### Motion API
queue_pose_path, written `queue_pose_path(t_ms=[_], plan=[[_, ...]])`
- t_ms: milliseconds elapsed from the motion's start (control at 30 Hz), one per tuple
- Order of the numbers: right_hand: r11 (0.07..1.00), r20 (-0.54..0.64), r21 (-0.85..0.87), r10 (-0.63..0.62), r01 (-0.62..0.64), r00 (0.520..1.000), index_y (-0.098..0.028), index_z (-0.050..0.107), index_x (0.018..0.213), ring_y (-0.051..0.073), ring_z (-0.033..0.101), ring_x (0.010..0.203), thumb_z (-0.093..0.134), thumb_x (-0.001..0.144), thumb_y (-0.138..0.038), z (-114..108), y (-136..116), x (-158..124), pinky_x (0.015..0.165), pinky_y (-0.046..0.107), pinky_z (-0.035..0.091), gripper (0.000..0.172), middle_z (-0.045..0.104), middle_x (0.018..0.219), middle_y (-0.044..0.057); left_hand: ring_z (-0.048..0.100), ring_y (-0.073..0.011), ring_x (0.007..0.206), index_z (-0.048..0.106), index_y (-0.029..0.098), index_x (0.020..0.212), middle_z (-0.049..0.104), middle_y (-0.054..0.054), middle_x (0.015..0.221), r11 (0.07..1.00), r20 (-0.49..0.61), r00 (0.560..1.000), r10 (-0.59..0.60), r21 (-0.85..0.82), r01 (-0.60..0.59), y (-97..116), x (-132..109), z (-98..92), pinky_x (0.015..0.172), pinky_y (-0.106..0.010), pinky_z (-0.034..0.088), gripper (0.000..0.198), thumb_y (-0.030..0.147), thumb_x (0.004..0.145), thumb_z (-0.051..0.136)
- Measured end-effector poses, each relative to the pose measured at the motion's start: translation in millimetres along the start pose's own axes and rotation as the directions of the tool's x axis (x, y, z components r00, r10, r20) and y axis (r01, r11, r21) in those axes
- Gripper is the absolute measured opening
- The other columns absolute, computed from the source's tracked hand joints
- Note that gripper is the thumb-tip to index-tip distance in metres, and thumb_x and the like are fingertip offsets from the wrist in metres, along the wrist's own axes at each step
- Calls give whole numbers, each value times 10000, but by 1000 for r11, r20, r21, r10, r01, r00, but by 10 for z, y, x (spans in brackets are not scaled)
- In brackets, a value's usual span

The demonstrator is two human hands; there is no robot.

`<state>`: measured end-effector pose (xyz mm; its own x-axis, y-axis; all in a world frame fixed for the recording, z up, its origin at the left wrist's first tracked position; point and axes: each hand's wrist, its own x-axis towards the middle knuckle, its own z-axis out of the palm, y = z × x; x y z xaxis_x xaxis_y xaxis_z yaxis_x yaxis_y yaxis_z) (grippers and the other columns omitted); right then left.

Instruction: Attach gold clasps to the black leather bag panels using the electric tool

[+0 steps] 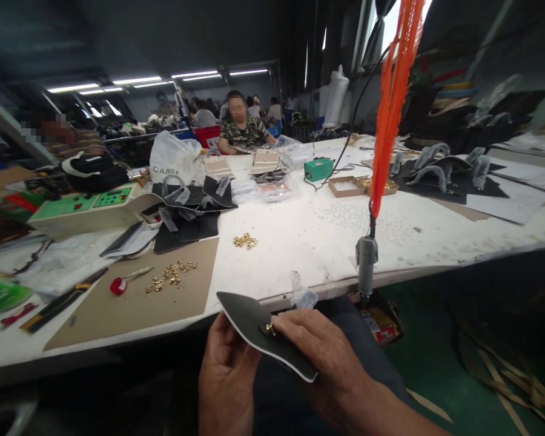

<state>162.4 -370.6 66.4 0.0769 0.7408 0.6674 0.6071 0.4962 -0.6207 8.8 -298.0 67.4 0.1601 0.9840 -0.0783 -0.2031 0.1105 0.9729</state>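
A curved black leather panel with a pale edge is held in front of me, below the table's front edge. My left hand grips its left side from beneath, thumb near the lower edge. My right hand is closed round the right part, with its fingertips at a small gold metal fitting on the panel's face. The fingers behind the panel are hidden. A bit of clear plastic wrap shows just beyond the panel.
Gold fittings lie in piles on a brown board and on the white table. A grey electric screwdriver hangs from orange cords at right. Black panels with wrapped handles lie behind. A person sits opposite.
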Motion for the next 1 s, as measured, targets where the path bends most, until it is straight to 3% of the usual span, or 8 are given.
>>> queue_pose_path(t_ms=[133, 233, 400, 633, 733, 833, 933, 1000], plan=[[989, 70, 141, -47, 36, 996, -259, 452, 1553, 220, 662, 1119, 543, 951, -27, -114, -17, -3, 935, 365, 550, 651, 685, 1300, 116, 738, -281, 1141, 526, 302, 1462, 729, -66, 1314, 994, 62, 997, 54, 95, -59, 88, 129, -117, 905, -319, 646, 900, 372, 675, 955], [978, 113, 207, -63, 38, 992, -250, 449, 1561, 220, 651, 1158, 583, 980, -79, -222, 8, 1, 973, 366, 534, 620, 675, 1326, 124, 701, -287, 1209, 579, 304, 1412, 678, -68, 1378, 921, 130, 969, 212, 305, -242, 179, 209, -208, 939, -318, 625, 840, 316, 662, 956], [969, 189, 246, -62, 13, 980, -267, 464, 1556, 242, 637, 1222, 626, 1024, -238, -356, 108, -28, 1018, 396, 514, 557, 685, 1327, 123, 648, -253, 1278, 699, 266, 949, 724, -43, 1292, 769, 495, 790, 361, 321, -553, 332, 293, -250, 1061, -324, 540, 186, 238, 827, 836], [959, 193, 284, -37, -20, 981, -254, 501, 1533, 220, 663, 1156, 567, 1031, -157, -384, 230, 19, 977, 385, 524, 516, 720, 1256, 107, 765, -196, 854, 664, 261, 921, 798, -4, 944, 787, 686, 625, 373, 124, -605, 427, 316, -85, 790, -295, 616, 253, 72, 822, 800], [962, 165, 272, -12, -34, 986, -256, 547, 1491, 194, 687, 1064, 566, 1010, -99, -350, 248, 84, 918, 343, 536, 507, 744, 1184, 87, 769, -189, 819, 687, 243, 866, 800, -4, 901, 804, 630, 701, 333, 198, -560, 357, 331, -59, 779, -282, 617, 217, 54, 819, 782], [932, 235, 263, 189, -249, 954, -244, 695, 1280, 181, 702, 953, 581, 1017, -153, -298, 266, 127, 842, 300, 557, 300, 760, 1070, 57, 748, -189, 763, 716, 233, 804, 778, -6, 810, 845, 519, 836, 179, 353, -401, 244, 364, -76, 741, -274, 607, 107, 166, 841, 790], [761, 320, 301, 488, -575, 812, -219, 749, 1103, 184, 708, 865, 617, 1020, -298, -227, 328, 184, 773, 285, 583, 174, 767, 982, 30, 700, -190, 687, 729, 215, 832, 741, -8, 736, 852, 364, 931, -9, 491, -184, 170, 481, -74, 643, -265, 573, 149, 301, 785, 842], [643, 345, 314, 608, -699, 715, -202, 759, 1072, 205, 725, 871, 649, 995, -368, -168, 413, 267, 766, 300, 600, 214, 783, 980, 30, 707, -207, 710, 728, 196, 912, 764, -27, 793, 866, 312, 941, -130, 498, -46, 153, 632, -36, 641, -281, 574, 246, 349, 761, 846]])
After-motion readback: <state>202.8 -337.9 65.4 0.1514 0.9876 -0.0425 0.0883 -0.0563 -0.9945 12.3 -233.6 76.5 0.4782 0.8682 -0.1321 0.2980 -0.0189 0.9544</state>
